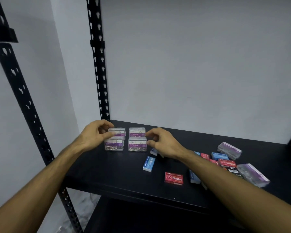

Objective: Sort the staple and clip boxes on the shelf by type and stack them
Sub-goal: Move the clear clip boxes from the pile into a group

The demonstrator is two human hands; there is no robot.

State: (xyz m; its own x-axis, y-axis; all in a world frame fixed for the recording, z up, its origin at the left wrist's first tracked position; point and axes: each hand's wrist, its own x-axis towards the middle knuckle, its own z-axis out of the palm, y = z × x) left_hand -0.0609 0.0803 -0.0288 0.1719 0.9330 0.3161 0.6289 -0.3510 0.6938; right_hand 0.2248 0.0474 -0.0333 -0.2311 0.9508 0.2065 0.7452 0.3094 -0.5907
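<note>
Your left hand [94,133] pinches the back-left clip box [117,132]; your right hand [160,142] pinches the front-right clip box [137,144]. 2 loose clip boxes [229,150] lie far right, nearer your right hand.

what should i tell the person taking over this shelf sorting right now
Left hand: fingers curled on the top box of the left paper clip stack.
Right hand: pinching the side of the right paper clip stack, at its lower box.
Done: four clear paper clip boxes stand in two stacks of two at the back left of the black shelf.
Left: two more paper clip boxes lie loose at the right. Red staple boxes and blue staple boxes lie mixed and unstacked between them; sort these by colour and stack.
</note>
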